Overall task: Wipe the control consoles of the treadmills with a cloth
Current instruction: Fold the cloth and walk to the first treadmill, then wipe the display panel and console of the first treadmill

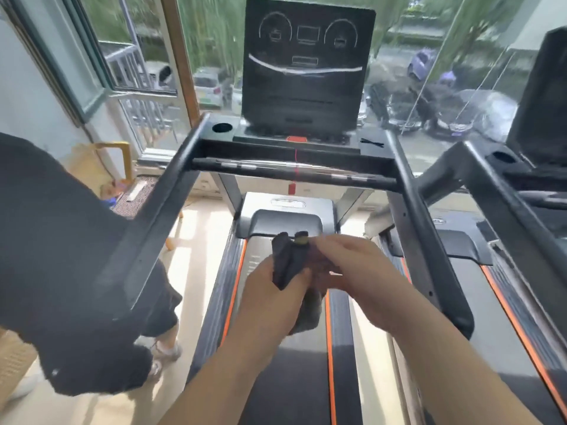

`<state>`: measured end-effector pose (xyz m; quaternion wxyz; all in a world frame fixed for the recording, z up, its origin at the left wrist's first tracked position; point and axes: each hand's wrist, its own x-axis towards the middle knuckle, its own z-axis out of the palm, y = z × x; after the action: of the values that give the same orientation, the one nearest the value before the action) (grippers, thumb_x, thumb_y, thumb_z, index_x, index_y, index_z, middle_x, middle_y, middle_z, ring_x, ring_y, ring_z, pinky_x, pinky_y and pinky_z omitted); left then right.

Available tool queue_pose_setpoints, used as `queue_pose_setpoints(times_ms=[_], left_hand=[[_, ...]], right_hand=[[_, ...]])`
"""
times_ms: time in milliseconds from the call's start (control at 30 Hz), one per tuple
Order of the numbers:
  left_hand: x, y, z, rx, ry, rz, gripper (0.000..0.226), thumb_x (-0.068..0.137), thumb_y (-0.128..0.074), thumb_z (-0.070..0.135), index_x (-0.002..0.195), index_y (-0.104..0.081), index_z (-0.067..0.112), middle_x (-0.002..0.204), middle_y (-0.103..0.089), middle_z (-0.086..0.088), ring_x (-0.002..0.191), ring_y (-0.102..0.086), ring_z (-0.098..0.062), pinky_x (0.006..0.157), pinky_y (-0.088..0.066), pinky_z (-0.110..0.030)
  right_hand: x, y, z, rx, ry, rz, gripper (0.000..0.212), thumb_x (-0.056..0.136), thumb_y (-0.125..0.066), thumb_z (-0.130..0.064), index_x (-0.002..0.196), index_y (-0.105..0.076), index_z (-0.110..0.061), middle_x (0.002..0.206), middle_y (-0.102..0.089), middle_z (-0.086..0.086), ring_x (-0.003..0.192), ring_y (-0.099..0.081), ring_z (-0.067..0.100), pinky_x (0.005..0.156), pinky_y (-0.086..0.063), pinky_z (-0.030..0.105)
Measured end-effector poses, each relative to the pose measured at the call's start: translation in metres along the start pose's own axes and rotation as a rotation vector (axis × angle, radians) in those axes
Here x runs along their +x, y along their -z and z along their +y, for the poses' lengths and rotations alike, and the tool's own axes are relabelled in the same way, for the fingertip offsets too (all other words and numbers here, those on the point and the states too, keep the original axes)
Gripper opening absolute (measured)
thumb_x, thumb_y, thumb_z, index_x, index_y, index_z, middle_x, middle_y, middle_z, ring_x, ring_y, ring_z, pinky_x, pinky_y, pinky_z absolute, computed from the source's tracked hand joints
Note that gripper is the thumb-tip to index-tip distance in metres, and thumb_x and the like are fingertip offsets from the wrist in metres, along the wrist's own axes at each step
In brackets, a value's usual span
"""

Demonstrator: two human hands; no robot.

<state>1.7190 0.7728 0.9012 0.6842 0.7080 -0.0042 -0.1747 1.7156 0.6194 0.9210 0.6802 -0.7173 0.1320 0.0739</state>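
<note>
Both L hand (267, 291) & R hand (352, 265) fingers gripping dark cloth (287, 262), treadmill console (306, 65) ahead

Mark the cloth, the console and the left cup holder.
cloth (287, 260): head view, its dark upper fold.
console (306, 87): head view, middle of its dark screen.
left cup holder (222, 127): head view, its round opening.
</note>
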Motion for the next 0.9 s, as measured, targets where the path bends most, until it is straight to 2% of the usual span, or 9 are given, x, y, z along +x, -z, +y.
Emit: queue_pose_setpoints(times_ms=[67, 167, 333, 467, 600, 667, 733, 800, 900], left_hand=[[0.022, 0.002, 0.030, -0.017, 0.060, -0.011, 0.014, 0.104, -0.060, 0.033, 0.095, -0.069, 0.036, 0.080, -0.075, 0.023, 0.075, -0.072, 0.001, 0.063, -0.058, -0.017], [0.058, -0.002, 0.078, -0.047, 0.139, -0.060, 0.019, 0.104, -0.060, 0.041, 0.096, -0.076, 0.033, 0.089, -0.079, 0.010, 0.086, -0.077, -0.015, 0.081, -0.064, -0.037], [0.128, -0.004, 0.132, -0.117, 0.226, -0.159, 0.027, 0.100, -0.062, 0.041, 0.105, -0.080, 0.020, 0.101, -0.081, -0.009, 0.099, -0.077, -0.033, 0.087, -0.059, -0.044], [0.204, 0.006, 0.154, -0.120, 0.143, -0.100, 0.025, 0.098, -0.065, 0.039, 0.106, -0.080, 0.020, 0.104, -0.080, -0.007, 0.097, -0.076, -0.025, 0.080, -0.058, -0.038], [0.280, 0.015, 0.158, -0.194, 0.021, 0.165, 0.018, 0.099, -0.066, 0.026, 0.107, -0.077, 0.015, 0.100, -0.077, -0.008, 0.090, -0.069, -0.020, 0.077, -0.060, -0.045], [0.312, 0.018, 0.156, -0.139, 0.005, 0.288, 0.019, 0.095, -0.071, 0.030, 0.109, -0.073, 0.017, 0.104, -0.074, -0.011, 0.092, -0.070, -0.017, 0.089, -0.059, -0.050], [0.340, 0.019, 0.155, -0.036, -0.019, 0.393, 0.021, 0.090, -0.076, 0.034, 0.109, -0.072, 0.027, 0.105, -0.074, 0.001, 0.098, -0.070, -0.016, 0.089, -0.061, -0.045], [0.372, 0.018, 0.164, -0.038, -0.040, 0.360, 0.017, 0.092, -0.076, 0.034, 0.108, -0.074, 0.031, 0.103, -0.076, 0.007, 0.096, -0.073, -0.017, 0.083, -0.063, -0.041], [0.428, 0.018, 0.183, -0.131, -0.026, 0.178, 0.024, 0.093, -0.073, 0.041, 0.117, -0.071, 0.037, 0.105, -0.078, 0.006, 0.096, -0.077, -0.015, 0.084, -0.065, -0.042]], right_hand=[[0.018, 0.010, -0.020, -0.080, 0.067, 0.099, 0.019, 0.102, -0.063, -0.028, 0.114, -0.077, -0.028, 0.108, -0.079, -0.003, 0.104, -0.072, 0.017, 0.088, -0.060, 0.035], [0.047, 0.031, -0.055, -0.276, 0.163, 0.170, 0.031, 0.095, -0.071, -0.039, 0.126, -0.068, -0.042, 0.123, -0.068, -0.023, 0.119, -0.060, -0.004, 0.098, -0.049, 0.023], [0.114, 0.064, -0.110, -0.301, 0.168, 0.038, 0.020, 0.097, -0.069, -0.043, 0.097, -0.076, -0.023, 0.091, -0.079, -0.001, 0.085, -0.073, 0.011, 0.080, -0.056, 0.035], [0.193, 0.075, -0.135, -0.263, 0.192, 0.069, 0.027, 0.096, -0.070, -0.044, 0.080, -0.063, -0.023, 0.079, -0.073, 0.010, 0.067, -0.065, 0.016, 0.063, -0.050, 0.033], [0.275, 0.081, -0.161, -0.040, 0.142, 0.158, 0.032, 0.100, -0.066, -0.039, 0.072, -0.059, -0.027, 0.072, -0.060, 0.002, 0.071, -0.057, 0.020, 0.064, -0.046, 0.034], [0.310, 0.081, -0.176, 0.093, 0.091, 0.184, 0.023, 0.103, -0.062, -0.038, 0.085, -0.065, -0.023, 0.085, -0.065, 0.007, 0.081, -0.063, 0.024, 0.070, -0.054, 0.041], [0.345, 0.077, -0.189, 0.182, 0.058, 0.171, 0.022, 0.104, -0.061, -0.035, 0.104, -0.065, -0.013, 0.098, -0.071, 0.013, 0.091, -0.068, 0.025, 0.082, -0.060, 0.046], [0.381, 0.072, -0.200, 0.253, 0.043, 0.142, 0.021, 0.105, -0.061, -0.032, 0.109, -0.064, -0.011, 0.106, -0.073, 0.018, 0.095, -0.071, 0.028, 0.089, -0.061, 0.053], [0.432, 0.059, -0.218, 0.278, 0.037, 0.062, 0.018, 0.104, -0.062, -0.031, 0.103, -0.064, -0.012, 0.103, -0.076, 0.017, 0.091, -0.073, 0.029, 0.076, -0.064, 0.048]])
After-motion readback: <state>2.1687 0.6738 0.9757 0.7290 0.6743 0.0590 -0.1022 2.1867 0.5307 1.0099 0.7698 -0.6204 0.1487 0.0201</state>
